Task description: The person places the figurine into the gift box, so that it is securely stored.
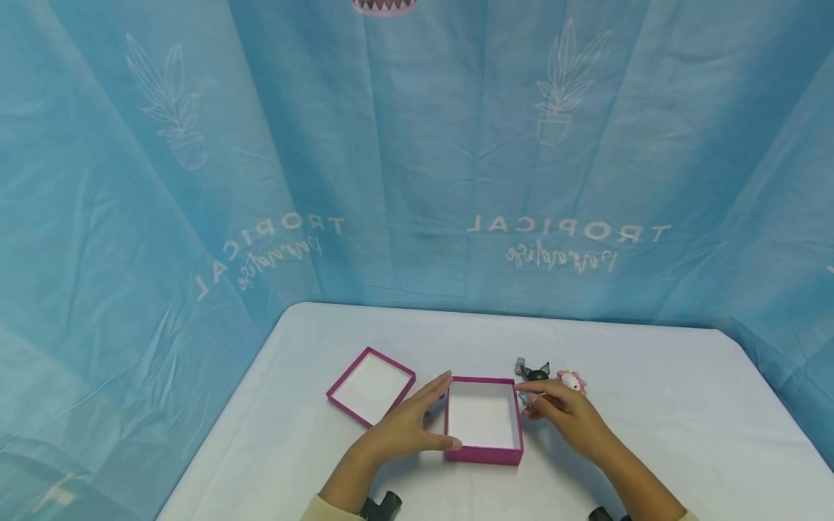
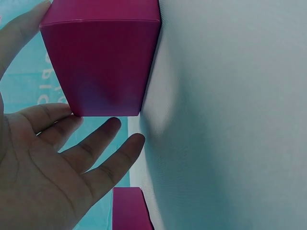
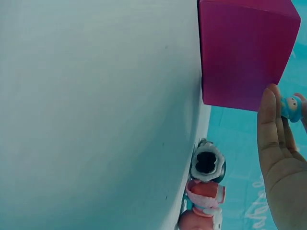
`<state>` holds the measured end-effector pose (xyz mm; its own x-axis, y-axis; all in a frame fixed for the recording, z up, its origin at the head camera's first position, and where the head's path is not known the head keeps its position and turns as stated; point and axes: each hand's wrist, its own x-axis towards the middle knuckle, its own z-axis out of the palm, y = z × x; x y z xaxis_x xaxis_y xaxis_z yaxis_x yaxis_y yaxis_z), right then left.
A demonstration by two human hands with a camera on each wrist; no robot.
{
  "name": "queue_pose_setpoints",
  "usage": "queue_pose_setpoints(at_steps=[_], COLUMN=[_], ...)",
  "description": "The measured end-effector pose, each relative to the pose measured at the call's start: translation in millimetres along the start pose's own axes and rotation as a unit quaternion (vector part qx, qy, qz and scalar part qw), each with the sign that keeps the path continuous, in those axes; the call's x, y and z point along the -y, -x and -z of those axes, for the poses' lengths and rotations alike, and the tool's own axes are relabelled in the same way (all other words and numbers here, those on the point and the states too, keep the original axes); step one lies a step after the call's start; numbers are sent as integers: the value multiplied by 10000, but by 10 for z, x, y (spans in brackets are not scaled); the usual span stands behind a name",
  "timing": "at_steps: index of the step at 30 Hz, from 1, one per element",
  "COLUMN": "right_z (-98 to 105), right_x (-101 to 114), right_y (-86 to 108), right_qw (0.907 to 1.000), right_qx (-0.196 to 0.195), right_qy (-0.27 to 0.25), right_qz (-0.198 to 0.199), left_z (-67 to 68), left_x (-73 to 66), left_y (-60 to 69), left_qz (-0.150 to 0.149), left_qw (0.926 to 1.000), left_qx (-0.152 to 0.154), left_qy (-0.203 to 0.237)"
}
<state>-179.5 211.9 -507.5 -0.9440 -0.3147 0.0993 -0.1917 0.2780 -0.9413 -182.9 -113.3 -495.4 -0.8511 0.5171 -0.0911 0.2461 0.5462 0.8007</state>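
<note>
An open magenta box [image 1: 483, 456] with a white inside stands on the table. My left hand [image 1: 404, 427] holds its left side, thumb at the near corner and index finger at the far one; the other fingers spread free in the left wrist view [image 2: 48, 167]. Just past the box's right wall, my right hand [image 1: 567, 416] pinches a small light-blue toy figure [image 3: 290, 108] between thumb and fingers. Behind that hand are a black toy figure with pointed ears [image 1: 537, 373] and a pink and white toy figure [image 1: 573, 381].
Left of the box lies a magenta-rimmed lid [image 1: 348, 378], its white inside facing up, partly behind my left hand. A white cloth covers the table [image 1: 684, 405]. Blue printed curtains [image 1: 417, 181] hang along the table's back and sides.
</note>
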Motion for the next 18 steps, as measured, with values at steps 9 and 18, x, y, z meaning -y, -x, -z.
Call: queue_pose_setpoints(at_steps=[9,18], right_z=[-34,-49], right_x=[68,85], right_y=[-18,-27], right_qw=[9994,9994], right_qx=[-68,16], right_qy=[74,-99], right_qz=[-326,-344], left_z=[-3,-16], left_x=[-15,-39], left_y=[11,15], left_qz=[-35,74], left_qw=[10000,9999], left_qx=[51,81], left_qy=[50,19])
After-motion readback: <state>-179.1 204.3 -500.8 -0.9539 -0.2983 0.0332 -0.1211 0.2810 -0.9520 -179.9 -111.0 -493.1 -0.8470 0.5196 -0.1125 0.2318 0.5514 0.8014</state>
